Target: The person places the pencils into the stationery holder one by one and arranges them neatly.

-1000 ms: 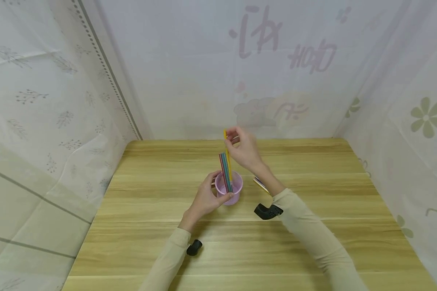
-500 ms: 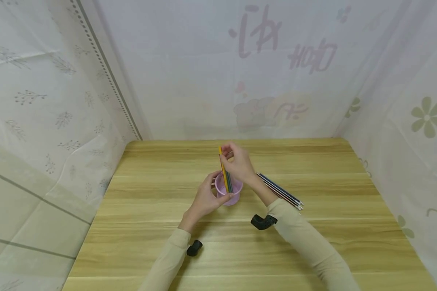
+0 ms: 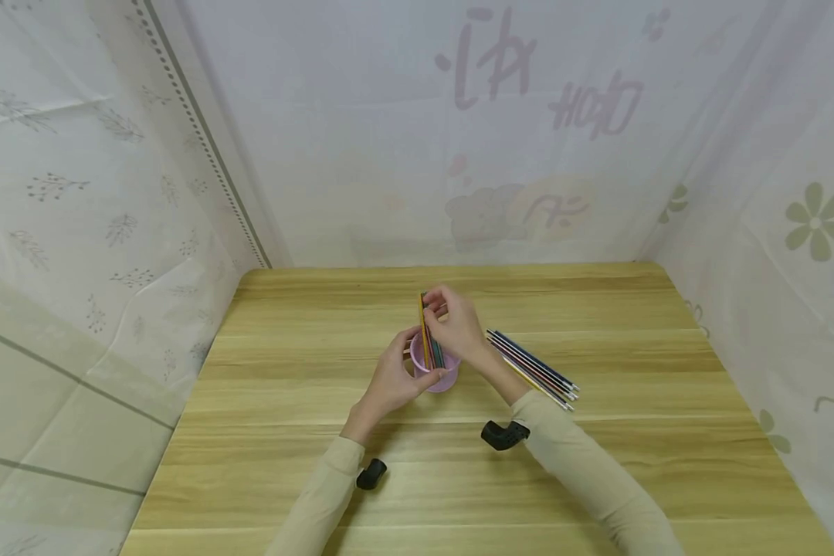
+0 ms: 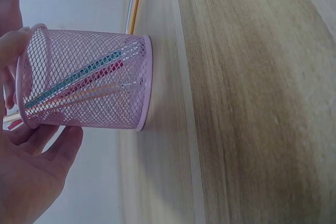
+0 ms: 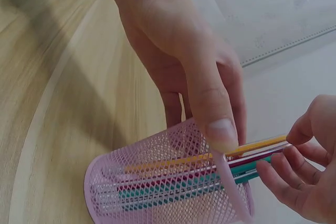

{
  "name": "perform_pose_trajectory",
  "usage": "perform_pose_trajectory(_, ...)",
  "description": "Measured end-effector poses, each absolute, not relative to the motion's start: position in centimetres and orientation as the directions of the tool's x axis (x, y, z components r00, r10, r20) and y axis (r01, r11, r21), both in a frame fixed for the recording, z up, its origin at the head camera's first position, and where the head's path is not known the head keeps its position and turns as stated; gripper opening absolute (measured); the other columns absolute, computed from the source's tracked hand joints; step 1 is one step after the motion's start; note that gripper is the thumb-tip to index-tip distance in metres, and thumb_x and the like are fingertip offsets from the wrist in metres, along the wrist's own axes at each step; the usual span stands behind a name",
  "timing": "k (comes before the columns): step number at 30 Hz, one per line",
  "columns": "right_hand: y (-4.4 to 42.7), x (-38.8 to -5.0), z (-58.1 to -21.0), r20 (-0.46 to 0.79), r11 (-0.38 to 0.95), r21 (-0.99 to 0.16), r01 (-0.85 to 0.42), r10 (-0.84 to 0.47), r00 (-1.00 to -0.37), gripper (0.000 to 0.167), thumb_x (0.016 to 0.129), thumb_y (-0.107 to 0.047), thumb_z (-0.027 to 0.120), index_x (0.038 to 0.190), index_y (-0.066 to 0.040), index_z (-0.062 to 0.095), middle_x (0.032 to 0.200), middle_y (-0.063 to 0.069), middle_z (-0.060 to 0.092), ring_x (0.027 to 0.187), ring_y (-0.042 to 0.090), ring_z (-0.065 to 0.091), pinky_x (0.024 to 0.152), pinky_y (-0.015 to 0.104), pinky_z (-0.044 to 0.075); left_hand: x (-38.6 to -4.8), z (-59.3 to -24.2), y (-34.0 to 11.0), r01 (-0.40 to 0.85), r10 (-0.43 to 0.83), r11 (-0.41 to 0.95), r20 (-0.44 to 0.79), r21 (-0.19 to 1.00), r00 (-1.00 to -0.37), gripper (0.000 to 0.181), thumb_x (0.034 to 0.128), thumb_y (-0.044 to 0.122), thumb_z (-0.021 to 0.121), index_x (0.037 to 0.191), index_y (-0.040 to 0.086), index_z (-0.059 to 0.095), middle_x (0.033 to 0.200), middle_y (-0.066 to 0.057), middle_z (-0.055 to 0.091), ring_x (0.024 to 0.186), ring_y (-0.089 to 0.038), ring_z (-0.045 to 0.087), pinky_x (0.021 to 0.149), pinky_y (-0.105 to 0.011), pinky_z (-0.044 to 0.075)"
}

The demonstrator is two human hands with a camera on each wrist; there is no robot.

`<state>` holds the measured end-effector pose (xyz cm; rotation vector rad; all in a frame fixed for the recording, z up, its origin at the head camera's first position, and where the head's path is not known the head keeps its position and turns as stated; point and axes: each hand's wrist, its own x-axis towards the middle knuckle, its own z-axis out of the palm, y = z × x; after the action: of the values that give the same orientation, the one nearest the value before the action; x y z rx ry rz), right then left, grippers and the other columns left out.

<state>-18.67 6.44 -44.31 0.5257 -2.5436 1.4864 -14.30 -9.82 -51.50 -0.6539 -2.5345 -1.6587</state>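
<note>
My left hand (image 3: 392,378) grips a pink mesh pencil cup (image 4: 148,82) near its rim, the thumb on the near side. The cup stands tilted in both wrist views. Several pencils (image 5: 247,167) in yellow, red and green lean inside it, their upper ends sticking out past the rim. At those ends, my right hand (image 3: 454,320) pinches the pencils between thumb and fingertips; which of them it holds is partly hidden. The yellow pencil (image 5: 262,144) lies at the left of the bunch in the head view.
Several more pencils (image 3: 531,367), dark, red and yellow, lie side by side on the wooden table (image 3: 320,324), right of the cup and beside my right forearm. Black wrist devices (image 3: 506,435) sit at both sleeves. Patterned curtains (image 3: 361,154) stand behind and at the sides.
My right hand has brought the yellow pencil down and leftward into the cup beside the others. The pencils on the table now show past the forearm. My left hand and the cup have stayed put.
</note>
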Motion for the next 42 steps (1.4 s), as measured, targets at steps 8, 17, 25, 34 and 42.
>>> perform_pose_trajectory(8, 7.6, -18.6, -44.1, 0.285, 0.442, -0.832, -0.336, -0.179, -0.942, 0.02, 0.093, -0.001, 0.059, 0.112, 0.002, 0.064, 0.098, 0.017, 0.07, 0.086, 0.028, 0.069, 0.072, 0.032, 0.061, -14.3, -51.6, -9.7, 0.361, 0.311, 0.325, 0.262, 0.874, -0.914, 0.085, 0.079, 0.02, 0.088, 0.148, 0.005, 0.042, 0.143, -0.013, 0.054, 0.128, -0.032, 0.057, 0.102, -0.05, 0.055)
perform_pose_trajectory(17, 9.8, -19.4, -44.2, 0.301, 0.49, -0.805, -0.333, -0.145, -0.942, 0.02, 0.092, -0.005, 0.059, 0.109, 0.002, 0.065, 0.094, 0.013, 0.068, 0.083, 0.026, 0.068, 0.065, 0.026, 0.057, -14.2, -51.7, -9.6, 0.35, 0.289, 0.336, 0.258, 0.874, -0.922, 0.085, 0.0776, 0.023, 0.09, 0.147, 0.006, 0.044, 0.141, -0.012, 0.056, 0.127, -0.03, 0.058, 0.101, -0.048, 0.056)
perform_pose_trajectory(25, 12.5, -20.1, -44.7, 0.199, 0.544, -0.804, -0.241, -0.135, -0.971, 0.02, 0.097, -0.007, 0.057, 0.114, 0.0, 0.063, 0.102, 0.015, 0.067, 0.091, 0.027, 0.066, 0.074, 0.03, 0.057, -14.2, -51.6, -9.6, 0.35, 0.281, 0.349, 0.259, 0.869, -0.924, 0.086, 0.0769, 0.024, 0.09, 0.147, 0.006, 0.044, 0.141, -0.012, 0.056, 0.128, -0.03, 0.058, 0.101, -0.045, 0.057)
perform_pose_trajectory(34, 15.4, -21.0, -46.0, 0.124, 0.559, -0.816, -0.145, -0.077, -0.989, 0.022, 0.095, -0.006, 0.058, 0.114, 0.002, 0.065, 0.104, 0.019, 0.068, 0.093, 0.033, 0.067, 0.085, 0.042, 0.058, -14.1, -51.5, -9.7, 0.328, 0.281, 0.35, 0.235, 0.878, -0.93, 0.086, 0.0773, 0.025, 0.09, 0.148, 0.006, 0.044, 0.142, -0.013, 0.055, 0.128, -0.03, 0.057, 0.102, -0.047, 0.056)
perform_pose_trajectory(42, 17.3, -21.2, -47.9, 0.126, 0.586, -0.798, -0.138, -0.061, -0.99, 0.022, 0.091, -0.003, 0.059, 0.11, 0.007, 0.066, 0.099, 0.021, 0.069, 0.093, 0.033, 0.067, 0.086, 0.042, 0.058, -14.2, -51.7, -9.7, 0.334, 0.284, 0.349, 0.241, 0.876, -0.928, 0.087, 0.077, 0.025, 0.09, 0.148, 0.006, 0.044, 0.142, -0.013, 0.055, 0.128, -0.03, 0.057, 0.102, -0.046, 0.056)
